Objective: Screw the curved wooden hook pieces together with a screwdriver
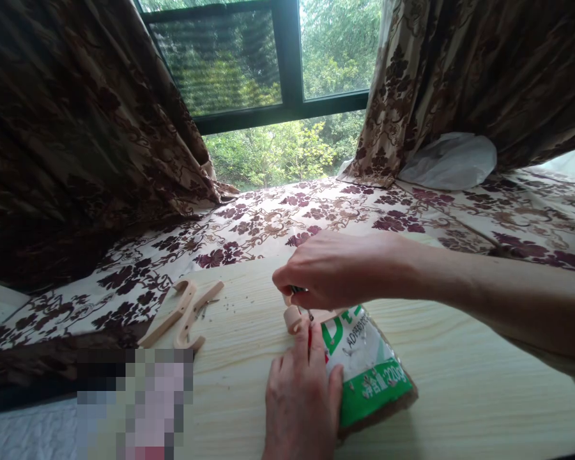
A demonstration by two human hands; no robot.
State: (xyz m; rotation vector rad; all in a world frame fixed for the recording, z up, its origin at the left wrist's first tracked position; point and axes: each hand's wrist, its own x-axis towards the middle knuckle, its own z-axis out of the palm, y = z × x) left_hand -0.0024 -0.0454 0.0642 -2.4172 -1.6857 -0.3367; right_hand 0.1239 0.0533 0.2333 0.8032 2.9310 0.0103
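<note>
My right hand (326, 271) is closed in a fist around a screwdriver, mostly hidden by the fingers; a thin metal end points down beneath it. Under that tip lies a pale wooden hook (292, 317), its rounded end showing. My left hand (301, 390) presses the hook down with its fingers, thumb out to the side. Something thin and red shows between two of these fingers. Beneath both hands is a flat green and white printed packet (376, 383), lying on the light wood-grain table (469, 390).
Two more curved wooden hooks (184, 313) with holes lie on the table's left side. Small screws (201, 312) and crumbs are scattered beside them. Patterned fabric (268, 220) covers the sill behind, with a white plastic bag (453, 161) at right. A blurred patch covers the lower left.
</note>
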